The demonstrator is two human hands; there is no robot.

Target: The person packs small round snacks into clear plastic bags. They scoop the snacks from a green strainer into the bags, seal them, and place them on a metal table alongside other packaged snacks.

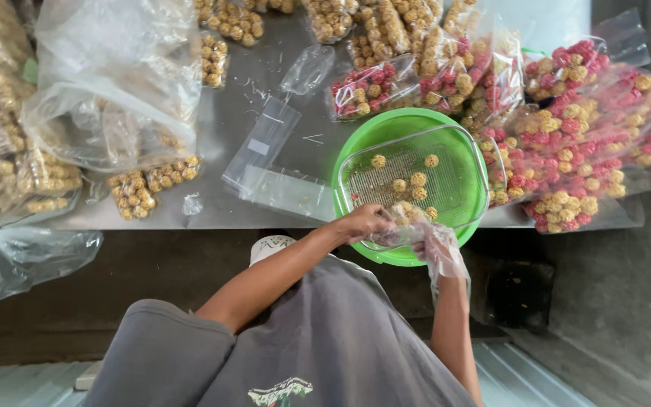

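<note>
A green round basin (386,128) sits at the table's near edge with a clear plastic tray (453,188) inside it. A few yellow puffed snack balls (417,179) lie in the tray. My left hand (363,222), bare, grips the mouth of a small clear bag (399,230) over the basin's near rim. The bag holds a few yellow balls. My right hand (437,247) wears a loose clear plastic glove and holds the bag's other side. The glove hides its fingers.
Sealed packs of red and yellow balls (574,158) are piled to the right of the basin. Bags of yellow balls (145,185) and large clear sacks (107,83) lie at the left and back. Empty flat clear bags (265,162) rest on the grey table (220,120).
</note>
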